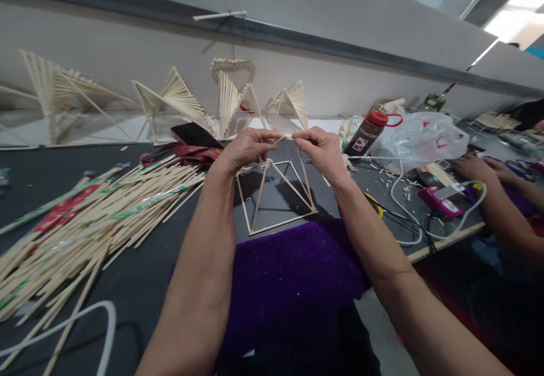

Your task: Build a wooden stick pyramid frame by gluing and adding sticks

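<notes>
A frame of thin wooden sticks [283, 223] stands on the dark table in front of me, with a square base and slanted sticks rising from it. My left hand [255, 144] is closed in a pinch above its left apex, on the end of a short pale wooden stick [287, 137]. Facing it, my right hand [319, 148] pinches the other end, close to the top of the frame's right slanted sticks. The fingers partly hide the stick's ends. A purple cloth [293, 274] covers my lap below the frame.
A heap of loose sticks [106, 223] lies left, near a phone [194, 136]. Finished stick models [181, 101] line the wall. Rightward are a red-capped bottle [369, 132], plastic bag [425, 138], purple power strip [442, 203], white cable [393, 194] and another person's arm [497, 200].
</notes>
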Available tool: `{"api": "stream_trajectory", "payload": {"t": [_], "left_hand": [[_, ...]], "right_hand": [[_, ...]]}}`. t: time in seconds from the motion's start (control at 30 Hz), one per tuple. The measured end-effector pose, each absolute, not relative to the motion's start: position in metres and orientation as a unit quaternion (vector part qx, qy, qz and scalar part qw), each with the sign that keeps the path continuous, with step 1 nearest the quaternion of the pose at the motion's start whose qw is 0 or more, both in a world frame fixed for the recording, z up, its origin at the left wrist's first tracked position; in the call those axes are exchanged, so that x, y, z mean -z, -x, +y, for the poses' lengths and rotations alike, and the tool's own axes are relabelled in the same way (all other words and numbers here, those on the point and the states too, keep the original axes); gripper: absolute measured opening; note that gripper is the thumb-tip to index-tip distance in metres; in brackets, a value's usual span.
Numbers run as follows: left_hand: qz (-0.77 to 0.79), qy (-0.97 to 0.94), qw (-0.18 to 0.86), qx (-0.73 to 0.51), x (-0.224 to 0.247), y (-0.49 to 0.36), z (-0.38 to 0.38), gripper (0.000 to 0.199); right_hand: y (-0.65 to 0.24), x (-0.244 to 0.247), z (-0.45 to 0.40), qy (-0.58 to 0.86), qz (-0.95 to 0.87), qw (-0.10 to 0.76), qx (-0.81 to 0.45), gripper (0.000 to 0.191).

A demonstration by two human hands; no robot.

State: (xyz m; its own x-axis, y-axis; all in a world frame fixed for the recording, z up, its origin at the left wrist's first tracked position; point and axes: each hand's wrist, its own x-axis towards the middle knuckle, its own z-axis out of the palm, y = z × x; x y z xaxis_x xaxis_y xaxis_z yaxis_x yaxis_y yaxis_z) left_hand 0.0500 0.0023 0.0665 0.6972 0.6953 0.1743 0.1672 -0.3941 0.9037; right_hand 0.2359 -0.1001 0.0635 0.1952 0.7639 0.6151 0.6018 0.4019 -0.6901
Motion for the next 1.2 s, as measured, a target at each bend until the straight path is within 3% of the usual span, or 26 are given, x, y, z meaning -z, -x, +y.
{"api": "stream_trajectory", "payload": {"t": [0.43, 0.83, 1.2], "left_hand": [[0.262, -0.789, 0.474, -0.289, -0.071, -0.047, 0.003, 0.028], [0.251, -0.822, 0.402, -0.316, -0.076, -0.051, 0.002, 0.016], [0.24, -0.829, 0.396, -0.314, -0.077, -0.05, 0.001, 0.024]], "right_hand": [[-0.238, -0.059, -0.098, 0.543, -0.624, 0.557, -0.072, 0.014], [-0.236, -0.056, -0.097, 0.56, -0.619, 0.549, -0.04, 0.014], [-0.237, -0.052, -0.099, 0.561, -0.612, 0.556, -0.041, 0.015]]}}
